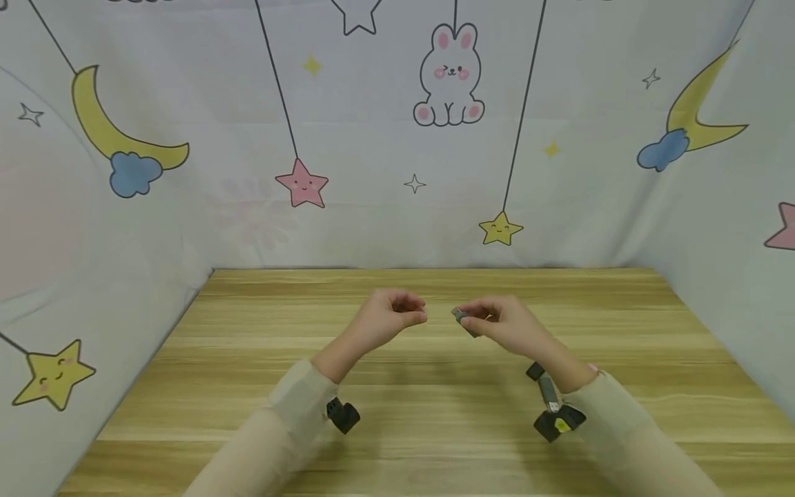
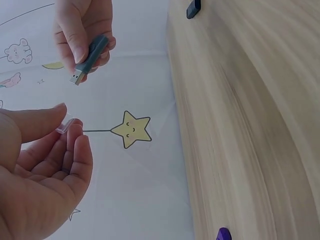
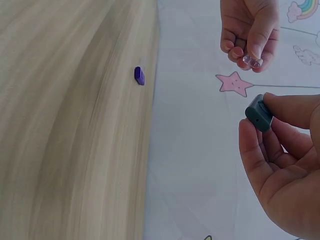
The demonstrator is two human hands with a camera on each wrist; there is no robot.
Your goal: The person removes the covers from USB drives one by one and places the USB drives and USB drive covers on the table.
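My right hand (image 1: 506,324) pinches a dark grey-green USB flash drive (image 2: 94,54) between thumb and fingers. Its metal plug (image 2: 77,77) is bare and tilts down toward the left hand in the left wrist view. In the right wrist view the drive's rounded back end (image 3: 259,114) shows. Across a small gap, my left hand (image 1: 394,316) holds a small clear cap (image 3: 252,61) between thumb and fingertips. That cap (image 2: 65,125) is partly covered by the fingers in the left wrist view. Both hands are raised above the table, apart from each other.
Beneath them lies a wooden table (image 1: 397,414), with a patterned cloth (image 1: 373,138) behind it. A small purple object (image 3: 139,76) and a small dark object (image 2: 193,8) lie on the table. Dark pieces (image 1: 343,415) and a grey stick-like piece (image 1: 549,393) show near the wrists.
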